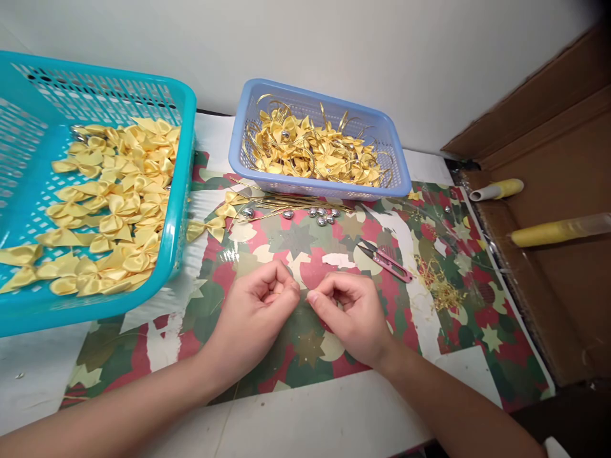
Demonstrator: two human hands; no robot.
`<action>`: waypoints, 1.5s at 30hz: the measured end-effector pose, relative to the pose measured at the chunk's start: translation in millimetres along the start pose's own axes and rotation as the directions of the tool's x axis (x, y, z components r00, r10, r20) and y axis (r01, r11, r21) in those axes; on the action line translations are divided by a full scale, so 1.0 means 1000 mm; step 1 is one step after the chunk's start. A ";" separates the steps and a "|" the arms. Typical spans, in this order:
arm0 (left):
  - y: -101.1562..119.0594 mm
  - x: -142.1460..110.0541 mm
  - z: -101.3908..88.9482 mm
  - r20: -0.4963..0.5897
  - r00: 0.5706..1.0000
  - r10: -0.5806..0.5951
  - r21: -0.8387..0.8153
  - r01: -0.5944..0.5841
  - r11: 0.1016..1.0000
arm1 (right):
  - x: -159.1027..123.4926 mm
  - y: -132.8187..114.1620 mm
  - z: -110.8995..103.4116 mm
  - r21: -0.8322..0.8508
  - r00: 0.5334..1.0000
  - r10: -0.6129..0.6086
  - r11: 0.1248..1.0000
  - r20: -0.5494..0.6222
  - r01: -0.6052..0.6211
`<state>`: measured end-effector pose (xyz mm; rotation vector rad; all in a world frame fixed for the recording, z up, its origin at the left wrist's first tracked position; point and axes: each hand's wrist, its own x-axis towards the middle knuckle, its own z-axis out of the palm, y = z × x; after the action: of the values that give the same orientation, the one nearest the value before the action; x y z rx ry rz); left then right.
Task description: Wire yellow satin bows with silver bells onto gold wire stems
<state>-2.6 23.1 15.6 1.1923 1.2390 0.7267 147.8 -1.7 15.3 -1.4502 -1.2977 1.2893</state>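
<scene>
My left hand (260, 304) and my right hand (351, 312) rest close together on the star-patterned paper (305, 254), fingers curled and fingertips nearly touching. Both pinch something thin between them that I cannot make out, perhaps a fine gold thread. Pink thread snips (386, 259) lie just beyond my right hand. Several small silver bells (321, 215) and gold wire pieces (267, 205) lie further back, with two loose yellow bows (210, 228) to their left.
A teal basket (176, 210) full of yellow ribbon bows (114, 203) sits at the left. A blue basket (396, 184) of bows with gold loops stands at the back. A cardboard box (563, 267) with two yellow tubes (558, 230) is at the right.
</scene>
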 end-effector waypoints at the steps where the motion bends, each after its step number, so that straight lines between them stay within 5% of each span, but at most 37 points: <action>1: 0.000 0.000 0.000 0.000 1.000 -0.001 0.001 0.001 1.000 | 0.000 0.000 0.000 -0.003 1.000 0.000 1.000 -0.001 0.000; 45: 0.001 -0.002 0.000 -0.011 1.000 -0.022 -0.012 0.021 1.000 | 0.000 -0.001 0.001 -0.005 0.999 0.033 0.999 0.012 -0.033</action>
<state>-2.7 21.3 17.2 1.1653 1.2532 0.7243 147.1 -1.1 16.0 -1.4746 -1.2905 1.3191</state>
